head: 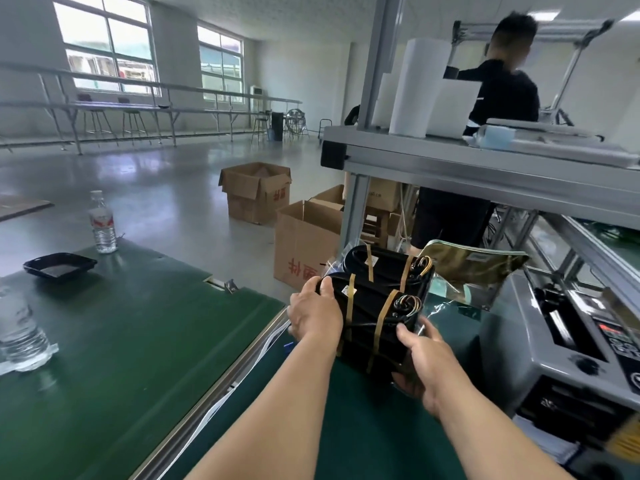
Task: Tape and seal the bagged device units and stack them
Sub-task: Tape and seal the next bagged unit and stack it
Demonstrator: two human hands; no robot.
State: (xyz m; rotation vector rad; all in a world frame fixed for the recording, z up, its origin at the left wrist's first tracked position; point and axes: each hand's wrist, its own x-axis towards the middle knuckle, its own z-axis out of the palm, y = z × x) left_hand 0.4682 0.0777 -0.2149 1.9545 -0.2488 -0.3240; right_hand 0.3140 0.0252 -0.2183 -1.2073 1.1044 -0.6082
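Note:
Two black bagged device units bound with tan tape strips lie side by side at the far end of the green bench. I hold the nearer unit (372,323) between both hands. My left hand (313,315) grips its left end, fingers curled over the top edge. My right hand (420,362) grips its near right corner, thumb on top. The second unit (388,268) sits just behind it, touching it. Coiled cables show at the right ends of both.
A grey tape dispenser machine (568,344) stands at the right. Behind the units lie a gold-green pouch (474,263) and clear plastic bags. Open cardboard boxes (304,242) stand on the floor. A water bottle (102,223) and black tray (59,268) sit at the left. A person (498,91) works behind the shelf.

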